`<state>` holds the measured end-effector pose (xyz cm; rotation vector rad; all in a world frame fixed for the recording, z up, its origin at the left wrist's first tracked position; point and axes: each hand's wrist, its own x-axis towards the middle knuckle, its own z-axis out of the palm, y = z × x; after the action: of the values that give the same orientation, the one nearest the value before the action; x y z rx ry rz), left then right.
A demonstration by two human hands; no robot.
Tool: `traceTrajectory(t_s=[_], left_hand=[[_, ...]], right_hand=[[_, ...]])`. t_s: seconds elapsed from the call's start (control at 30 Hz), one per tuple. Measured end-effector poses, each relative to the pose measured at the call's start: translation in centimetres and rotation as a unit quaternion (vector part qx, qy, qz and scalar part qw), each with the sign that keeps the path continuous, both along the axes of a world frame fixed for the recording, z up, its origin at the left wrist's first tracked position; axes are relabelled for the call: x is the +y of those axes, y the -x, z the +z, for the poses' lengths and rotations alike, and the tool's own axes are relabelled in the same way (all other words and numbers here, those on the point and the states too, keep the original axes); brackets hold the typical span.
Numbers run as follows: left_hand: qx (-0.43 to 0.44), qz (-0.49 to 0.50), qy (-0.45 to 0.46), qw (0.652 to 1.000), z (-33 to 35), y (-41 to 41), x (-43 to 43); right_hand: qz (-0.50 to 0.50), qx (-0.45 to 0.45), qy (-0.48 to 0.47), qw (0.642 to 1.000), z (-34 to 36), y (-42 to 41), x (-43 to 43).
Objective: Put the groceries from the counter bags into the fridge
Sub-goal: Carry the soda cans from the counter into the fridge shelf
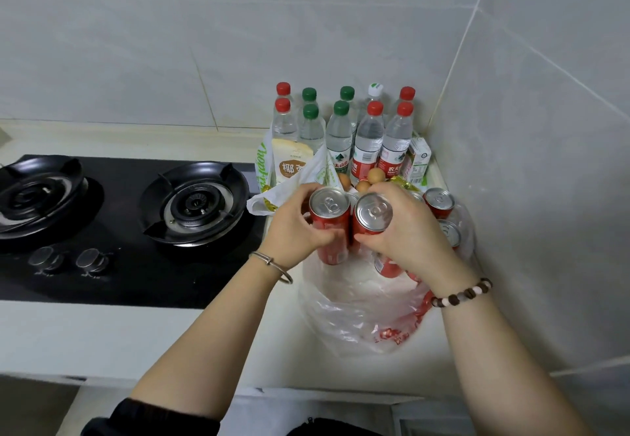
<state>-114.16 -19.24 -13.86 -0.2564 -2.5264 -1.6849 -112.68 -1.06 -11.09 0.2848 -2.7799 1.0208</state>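
Black gas hob left, two burners, two knobs; tiled wall behind

Water bottles stand mid-frame. Below them cans sit in a plastic bag; a gas hob lies left.

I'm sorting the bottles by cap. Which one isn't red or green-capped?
The back-row bottle, second from the right: its cap is white with a small green mark; all others are red or green.

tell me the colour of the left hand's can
The metal drink can in the left hand is red with a silver top; head view shows it best.
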Motion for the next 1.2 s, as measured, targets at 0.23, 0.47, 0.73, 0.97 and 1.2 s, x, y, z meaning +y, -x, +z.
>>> traceTrajectory(t_s=[0.23, 0.47, 0.73, 0.97, 1.2], left_hand=[[0.032, 0.060, -0.035, 0.997, 2.4, -3.5, -3.8], [0.049, 0.170, -0.060, 0.982, 3.6, -11.4, -11.2], [0.039, 0.336, -0.079, 0.938, 5.1, -27.7, -20.2], [0.037, 0.498, -0.072, 0.863, 4.4, -45.0, -25.6], [0.043, 0.658, -0.072, 0.748, 3.7, -60.1, -25.5]], right_hand=[[0.043, 0.025, 0.071, 0.996, 3.1, -2.3, -3.9], [0.147, 0.001, 0.130, 0.981, 3.7, -6.5, -12.0], [0.308, -0.054, 0.198, 0.929, 3.5, -16.5, -23.9], [0.473, -0.116, 0.184, 0.854, 3.0, -28.9, -33.5], [0.620, -0.162, 0.165, 0.750, 2.0, -41.2, -39.9]])
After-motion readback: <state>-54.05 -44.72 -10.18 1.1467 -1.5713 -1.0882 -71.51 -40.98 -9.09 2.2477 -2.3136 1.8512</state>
